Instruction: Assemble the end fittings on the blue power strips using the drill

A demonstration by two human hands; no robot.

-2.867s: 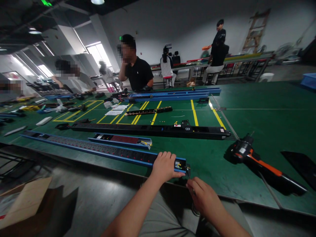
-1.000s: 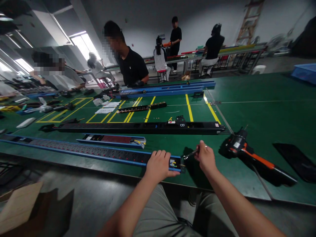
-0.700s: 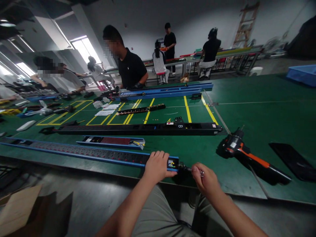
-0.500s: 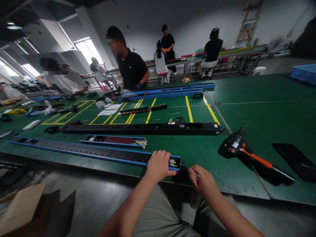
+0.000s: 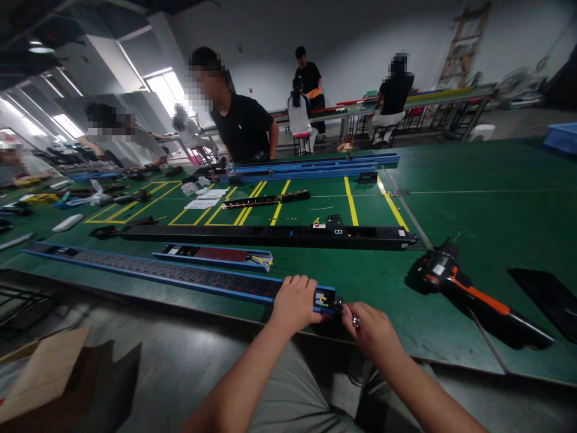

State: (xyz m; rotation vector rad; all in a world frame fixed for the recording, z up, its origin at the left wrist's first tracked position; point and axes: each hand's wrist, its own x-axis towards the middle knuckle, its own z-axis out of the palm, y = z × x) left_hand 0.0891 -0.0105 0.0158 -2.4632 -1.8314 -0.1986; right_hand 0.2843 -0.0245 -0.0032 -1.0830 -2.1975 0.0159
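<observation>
Our left hand [image 5: 295, 305] lies on the right end of a blue-framed power strip [image 5: 202, 284], with fingers bent over it, on the green workbench mat [image 5: 487, 222]. Our right hand [image 5: 366, 331] is almost closed and pinches a small metal tool [image 5: 356, 320] just beside the strip's end. A black power strip [image 5: 270, 237] lies farther, and an orange cordless drill [image 5: 469, 294] lies to the right.

The power strip [image 5: 180, 276] pairs a blue painted-metal channel with a matt black plastic socket face, and the small tool [image 5: 356, 321] shines like bare steel. The tabletop [image 5: 487, 174] is smooth green matting with a faint sheen; the cordless drill [image 5: 444, 264] is glossy plastic.
</observation>
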